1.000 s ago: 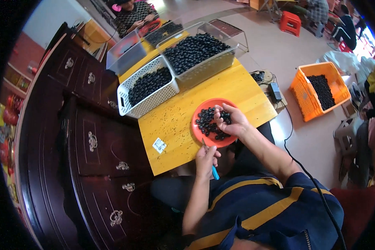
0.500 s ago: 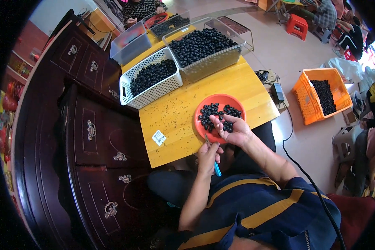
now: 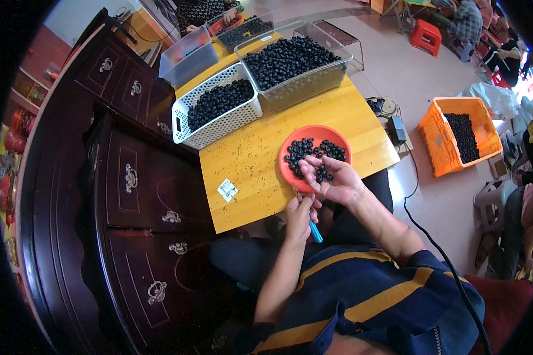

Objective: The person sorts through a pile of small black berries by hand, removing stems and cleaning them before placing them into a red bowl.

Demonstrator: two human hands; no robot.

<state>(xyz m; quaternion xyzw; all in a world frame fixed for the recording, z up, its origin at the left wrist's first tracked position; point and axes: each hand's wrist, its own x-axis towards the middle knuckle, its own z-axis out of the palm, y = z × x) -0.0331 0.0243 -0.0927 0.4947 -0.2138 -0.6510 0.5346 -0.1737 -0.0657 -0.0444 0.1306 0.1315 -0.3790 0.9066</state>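
Observation:
My left hand (image 3: 300,216) is closed around a slim blue-handled tool (image 3: 315,231). Its thin metal tip points up at the near rim of a red-orange plastic bowl (image 3: 287,177); the exact kind of tool is too small to tell. Over the bowl's near right side, my right hand (image 3: 336,186) is turned palm up with its fingers cupped. Several small black ring-shaped parts (image 3: 322,174) lie in that palm. More of these black parts (image 3: 300,148) are spread in the bowl, and the right hand hides some of them.
Beyond the bowl on the yellow table (image 3: 251,207) stand a white perforated basket (image 3: 219,133) and a clear bin (image 3: 305,89), both filled with black parts. Black crumbs and a white label (image 3: 227,190) lie nearby. An orange crate (image 3: 441,145) sits on the floor; a dark cabinet (image 3: 142,195) flanks the left.
My right hand has opened out a little and now shows black parts lying in the palm. My left hand, with the blue-handled tool, has shifted slightly right and up.

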